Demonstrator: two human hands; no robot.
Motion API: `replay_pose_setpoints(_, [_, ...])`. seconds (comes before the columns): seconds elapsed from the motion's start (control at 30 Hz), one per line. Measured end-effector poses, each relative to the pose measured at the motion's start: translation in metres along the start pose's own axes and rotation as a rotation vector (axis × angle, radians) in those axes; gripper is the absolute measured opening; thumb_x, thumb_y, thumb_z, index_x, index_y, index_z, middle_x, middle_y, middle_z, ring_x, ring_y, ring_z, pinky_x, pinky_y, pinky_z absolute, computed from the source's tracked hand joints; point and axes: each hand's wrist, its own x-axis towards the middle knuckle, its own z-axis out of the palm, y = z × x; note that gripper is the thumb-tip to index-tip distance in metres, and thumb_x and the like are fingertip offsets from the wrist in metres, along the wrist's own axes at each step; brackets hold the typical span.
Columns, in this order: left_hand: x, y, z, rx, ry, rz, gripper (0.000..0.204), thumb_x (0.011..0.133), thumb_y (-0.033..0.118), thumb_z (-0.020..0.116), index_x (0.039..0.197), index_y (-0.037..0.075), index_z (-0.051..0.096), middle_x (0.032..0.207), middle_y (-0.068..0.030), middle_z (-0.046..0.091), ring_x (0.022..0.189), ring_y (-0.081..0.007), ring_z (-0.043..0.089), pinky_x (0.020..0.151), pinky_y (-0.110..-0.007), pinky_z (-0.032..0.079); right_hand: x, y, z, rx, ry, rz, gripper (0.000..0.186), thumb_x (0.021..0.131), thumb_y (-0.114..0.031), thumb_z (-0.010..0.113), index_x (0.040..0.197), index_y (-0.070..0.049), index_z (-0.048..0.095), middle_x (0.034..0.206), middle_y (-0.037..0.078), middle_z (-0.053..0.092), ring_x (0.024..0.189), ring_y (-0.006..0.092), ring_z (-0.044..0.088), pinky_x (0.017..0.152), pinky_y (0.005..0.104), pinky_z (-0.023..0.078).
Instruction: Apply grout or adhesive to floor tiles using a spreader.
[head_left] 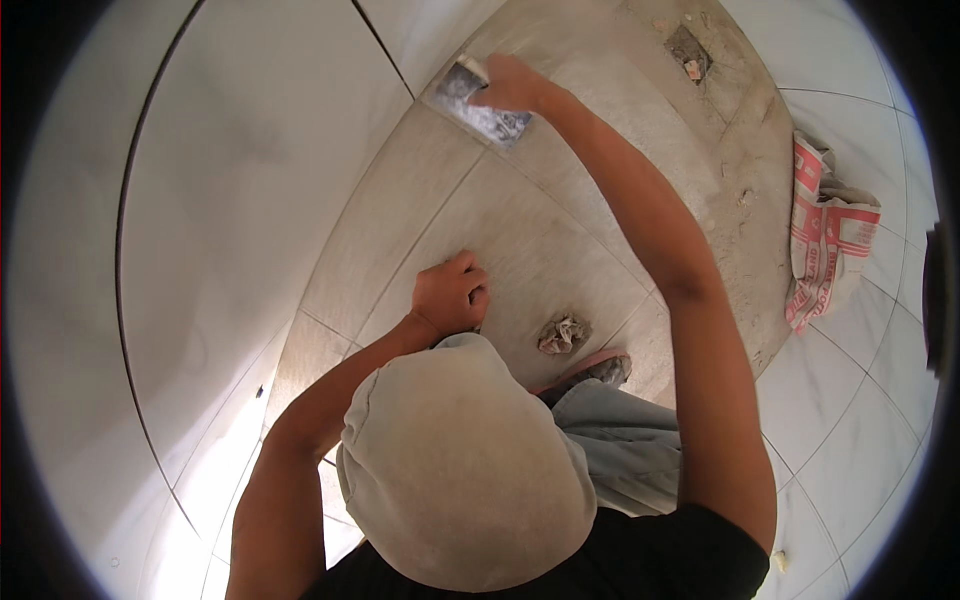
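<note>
Near the upper middle, my right hand [505, 85] grips a flat metal trowel [498, 125] at its pale handle, the blade lying over the beige tiled floor [390, 240] by the wall's base. My left hand [450, 295] is lower, resting on the floor with curled fingers; whether it holds anything is hidden. Below it, a rounded pale grey cloth shape [465, 460], like a cap, covers the lower middle. A crumpled scrap [563, 333] lies beside a shoe [595, 372].
A pale panelled wall [220, 150] curves along the left. White marbled tiles [850, 350] run down the right, with a red-and-white sack [830, 235] against them. A small square opening [688, 55] with debris is in the dusty floor at top right.
</note>
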Motion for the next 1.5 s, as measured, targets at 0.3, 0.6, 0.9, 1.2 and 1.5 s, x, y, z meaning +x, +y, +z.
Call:
replay_pose_setpoints(0.3, [0.008, 0.009, 0.004, 0.011, 0.017, 0.003, 0.008, 0.063, 0.007, 0.058, 0.06, 0.015, 0.059, 0.072, 0.0007, 0.056, 0.057, -0.0222, 0.058, 0.049, -0.034, 0.047, -0.002, 0.008, -0.012, 0.275, -0.155, 0.263, 0.049, 0.06, -0.036, 0.074, 0.072, 0.01, 0.062, 0.08, 0.026, 0.064, 0.075, 0.0343, 0.064, 0.067, 0.0421, 0.049])
replay_pose_setpoints(0.6, [0.0, 0.002, 0.001, 0.044, -0.019, -0.009, 0.004, 0.066, 0.01, 0.059, 0.064, 0.014, 0.06, 0.073, -0.001, 0.056, 0.059, -0.0237, 0.058, 0.05, -0.035, 0.047, -0.078, -0.093, 0.018, -0.073, 0.055, -0.243, 0.014, 0.072, -0.013, 0.059, 0.078, -0.001, 0.059, 0.078, 0.02, 0.06, 0.073, 0.0323, 0.062, 0.062, 0.0445, 0.05])
replay_pose_setpoints(0.9, [-0.005, -0.005, 0.016, 0.067, 0.104, 0.136, 0.01, 0.072, 0.017, 0.06, 0.08, 0.011, 0.06, 0.071, 0.0006, 0.056, 0.058, -0.0208, 0.058, 0.059, -0.033, 0.047, -0.095, -0.165, 0.103, 0.129, 0.066, 0.225, 0.03, 0.08, -0.008, 0.055, 0.103, 0.01, 0.049, 0.095, 0.024, 0.052, 0.077, 0.0378, 0.06, 0.057, 0.045, 0.053])
replay_pose_setpoints(1.2, [-0.001, 0.0, 0.007, 0.066, -0.026, 0.038, 0.01, 0.068, 0.013, 0.059, 0.077, 0.012, 0.063, 0.075, -0.0087, 0.059, 0.062, -0.0324, 0.059, 0.052, -0.042, 0.048, -0.069, -0.152, 0.083, -0.202, 0.143, 0.225, 0.024, 0.07, -0.005, 0.062, 0.087, 0.011, 0.059, 0.094, 0.02, 0.05, 0.084, 0.0286, 0.052, 0.052, 0.0337, 0.052])
replay_pose_setpoints(1.5, [-0.001, -0.006, 0.013, 0.196, 0.052, 0.124, 0.011, 0.066, 0.013, 0.06, 0.077, 0.013, 0.065, 0.083, -0.0069, 0.062, 0.064, -0.0296, 0.061, 0.052, -0.039, 0.048, -0.094, -0.16, 0.116, -0.309, 0.371, 0.071, 0.02, 0.067, -0.006, 0.063, 0.084, 0.005, 0.062, 0.094, 0.015, 0.05, 0.084, 0.0264, 0.052, 0.05, 0.0287, 0.05])
